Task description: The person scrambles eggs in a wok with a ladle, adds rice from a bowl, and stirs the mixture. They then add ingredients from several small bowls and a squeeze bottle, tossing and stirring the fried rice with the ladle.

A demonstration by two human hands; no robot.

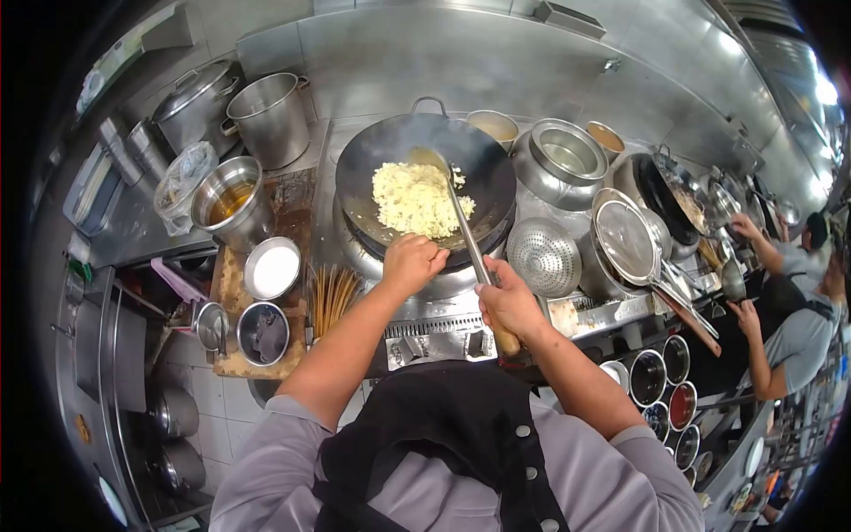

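A large dark wok [359, 151] sits on the burner in front of me, with a heap of pale yellow fried rice [412, 197] in its middle. My left hand [412, 264] is closed at the wok's near rim; the part it grips is hidden under the fingers. In my right hand [511, 303] is a long-handled wok ladle [468, 232], held around its wooden grip. The ladle's head lies in the wok at the far side of the rice, partly coated with yellow bits.
Left of the wok stand a pot of amber liquid [229, 204], a bowl of white contents [272, 268] and a bamboo brush [333, 297]. On the right are a perforated skimmer [544, 257] and a mesh strainer [625, 238]. Co-workers [784, 328] stand farther right.
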